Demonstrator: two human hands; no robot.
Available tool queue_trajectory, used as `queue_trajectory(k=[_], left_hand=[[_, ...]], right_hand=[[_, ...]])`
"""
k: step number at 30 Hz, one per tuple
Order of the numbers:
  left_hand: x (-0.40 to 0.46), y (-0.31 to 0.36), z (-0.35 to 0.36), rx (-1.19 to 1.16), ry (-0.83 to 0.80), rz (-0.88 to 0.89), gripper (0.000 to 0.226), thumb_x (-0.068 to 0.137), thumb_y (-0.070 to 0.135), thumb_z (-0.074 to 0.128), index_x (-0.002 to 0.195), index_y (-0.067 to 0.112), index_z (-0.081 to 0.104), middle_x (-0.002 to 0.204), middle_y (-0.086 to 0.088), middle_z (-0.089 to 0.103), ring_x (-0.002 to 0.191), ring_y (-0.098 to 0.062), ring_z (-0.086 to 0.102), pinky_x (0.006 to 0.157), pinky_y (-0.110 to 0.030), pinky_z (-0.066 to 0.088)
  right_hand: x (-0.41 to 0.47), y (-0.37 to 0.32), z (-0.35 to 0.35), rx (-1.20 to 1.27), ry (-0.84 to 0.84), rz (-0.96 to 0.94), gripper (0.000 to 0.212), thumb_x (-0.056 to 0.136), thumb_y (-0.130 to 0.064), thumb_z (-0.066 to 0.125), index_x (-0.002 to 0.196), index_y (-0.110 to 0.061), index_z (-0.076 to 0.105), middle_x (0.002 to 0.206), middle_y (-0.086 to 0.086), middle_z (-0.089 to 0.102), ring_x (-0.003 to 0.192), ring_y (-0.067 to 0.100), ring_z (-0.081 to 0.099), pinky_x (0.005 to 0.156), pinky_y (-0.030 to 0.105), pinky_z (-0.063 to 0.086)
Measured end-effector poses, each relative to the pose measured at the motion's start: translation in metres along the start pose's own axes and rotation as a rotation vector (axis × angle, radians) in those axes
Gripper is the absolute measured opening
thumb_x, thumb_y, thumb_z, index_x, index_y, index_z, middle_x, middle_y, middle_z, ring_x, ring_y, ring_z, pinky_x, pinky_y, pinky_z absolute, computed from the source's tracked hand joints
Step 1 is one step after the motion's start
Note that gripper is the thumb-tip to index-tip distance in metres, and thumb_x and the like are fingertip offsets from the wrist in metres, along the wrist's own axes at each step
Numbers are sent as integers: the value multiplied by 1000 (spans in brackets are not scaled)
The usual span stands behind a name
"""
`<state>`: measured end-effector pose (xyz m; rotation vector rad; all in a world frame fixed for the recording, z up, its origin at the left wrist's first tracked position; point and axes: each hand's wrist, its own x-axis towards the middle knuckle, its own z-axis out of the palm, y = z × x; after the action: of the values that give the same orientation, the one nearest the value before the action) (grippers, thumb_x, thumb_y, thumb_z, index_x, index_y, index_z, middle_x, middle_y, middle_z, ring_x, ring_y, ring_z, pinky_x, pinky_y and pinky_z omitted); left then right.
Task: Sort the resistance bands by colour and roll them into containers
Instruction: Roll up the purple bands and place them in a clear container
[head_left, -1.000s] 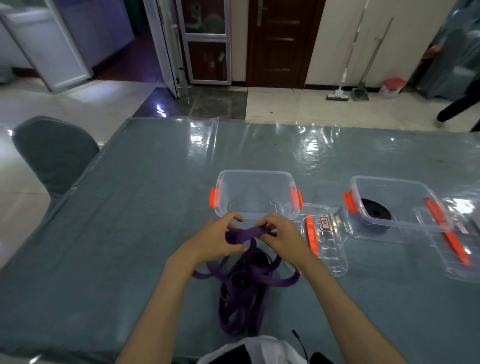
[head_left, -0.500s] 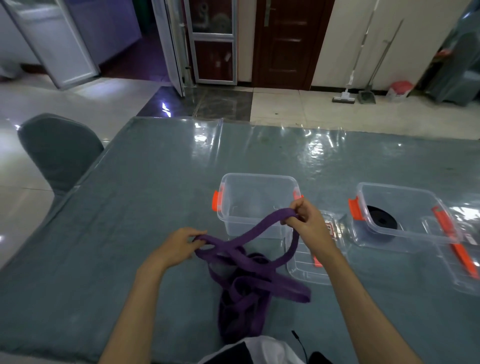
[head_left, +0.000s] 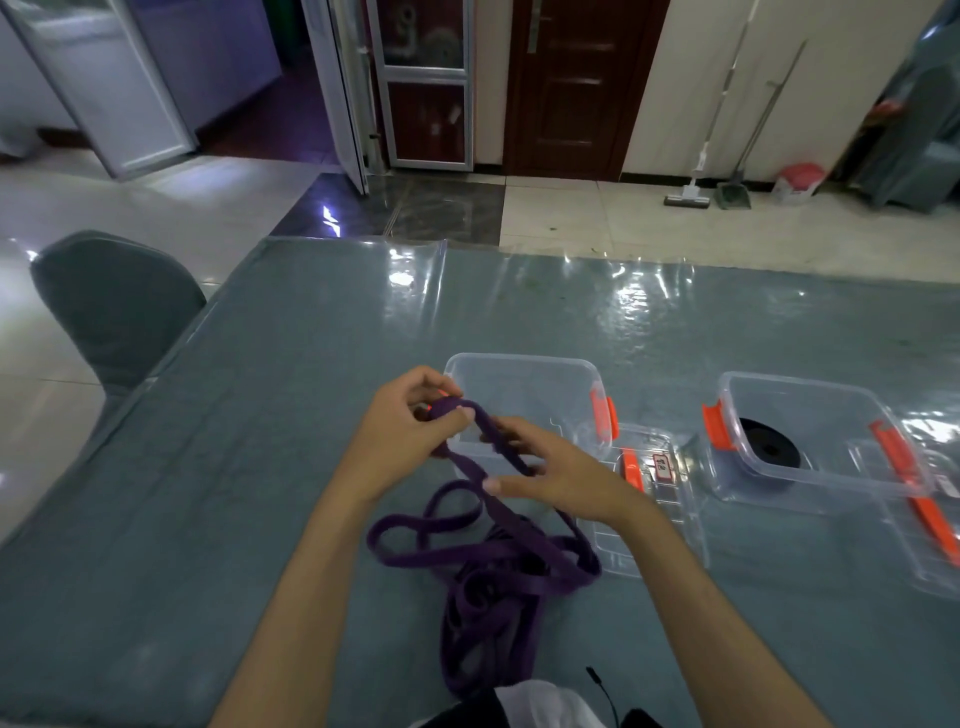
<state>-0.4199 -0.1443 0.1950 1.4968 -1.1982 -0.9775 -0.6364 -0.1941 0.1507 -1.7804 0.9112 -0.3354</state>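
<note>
The purple resistance band (head_left: 483, 551) lies in a loose tangle on the counter (head_left: 260, 467) in front of the person, one strand lifted up to the hands. The left hand (head_left: 410, 431) has its grip pinched on the raised end of that strand, just in front of the near clear container (head_left: 524, 384). The right hand (head_left: 556, 473) is beside it with the strand running under its spread fingers; whether its grip is clenched on the band cannot be told.

That container has an orange latch (head_left: 603, 415) and its lid (head_left: 654, 499) lies flat to the right. Further right, a second clear container (head_left: 810, 431) holds a rolled black band (head_left: 769, 449).

The counter is covered in grey-blue cloth under glossy clear plastic. A grey covered chair (head_left: 114, 306) stands at its left edge. Beyond are pale floor tiles, a dark wooden door (head_left: 571, 88), and a mop (head_left: 691, 192) and dustpan (head_left: 733, 195) against the wall.

Half a second ago the hands were spread wide apart with the band stretched between them; now they are close together, and the left hand has risen toward the container.
</note>
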Motion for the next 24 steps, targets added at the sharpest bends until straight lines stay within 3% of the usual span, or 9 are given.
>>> queue_trajectory(k=[3, 6, 10, 13, 16, 18, 20, 24], left_hand=[[-3, 28, 8, -142, -6, 71, 27, 85, 9, 85, 107, 14, 69, 107, -13, 75, 88, -22, 72, 78, -45, 66], [-3, 45, 5, -163, -59, 175, 45, 83, 16, 88, 123, 22, 68, 117, -3, 74, 106, -19, 73, 89, -35, 63], [4, 43, 6, -30, 123, 269, 54, 86, 23, 85, 135, 35, 64, 128, 1, 67, 115, -15, 67, 92, -28, 60], [4, 44, 13, -279, 21, 166, 52, 93, 18, 77, 140, 33, 59, 118, -10, 75, 111, -23, 73, 94, -37, 62], [3, 40, 25, -437, 85, 92, 40, 95, 12, 73, 132, 15, 58, 106, -12, 80, 102, -25, 77, 96, -47, 61], [3, 30, 32, -330, 136, 106, 27, 93, 13, 76, 118, 13, 63, 100, -8, 81, 95, -23, 78, 94, -50, 61], [2, 23, 38, -191, 120, 151, 23, 91, 20, 80, 110, 21, 67, 99, -1, 81, 94, -19, 78, 91, -44, 62], [-3, 22, 46, -102, 80, 212, 27, 86, 31, 83, 110, 28, 71, 98, 8, 79, 92, -8, 75, 80, -23, 59]], right_hand=[[9, -26, 4, 2, 132, -104, 53, 93, -34, 78, 141, -32, 56, 131, -14, 68, 119, 4, 65, 105, 35, 55], [8, -48, -2, 107, 228, -181, 34, 101, -27, 67, 134, -28, 62, 122, -8, 74, 114, 10, 70, 101, 39, 58], [6, -65, -9, 250, 227, -270, 34, 108, -23, 53, 142, -21, 59, 128, 2, 70, 119, 19, 70, 91, 43, 62], [9, -66, -3, 254, 213, -246, 36, 110, -21, 49, 145, -16, 57, 132, 3, 70, 121, 17, 69, 95, 43, 61], [10, -62, 3, 182, 266, -244, 31, 107, -18, 55, 137, -17, 64, 129, -1, 70, 118, 11, 68, 98, 29, 56], [8, -58, 0, 52, 377, -211, 21, 100, -26, 68, 121, -23, 71, 117, -4, 71, 107, 6, 69, 93, 25, 54], [2, -51, -6, 40, 461, -142, 26, 94, -34, 76, 118, -25, 70, 113, -10, 71, 104, 4, 69, 90, 28, 56], [-15, -48, -14, 245, 418, -165, 35, 99, -34, 69, 132, -27, 60, 123, -7, 69, 111, 14, 70, 91, 37, 62]])
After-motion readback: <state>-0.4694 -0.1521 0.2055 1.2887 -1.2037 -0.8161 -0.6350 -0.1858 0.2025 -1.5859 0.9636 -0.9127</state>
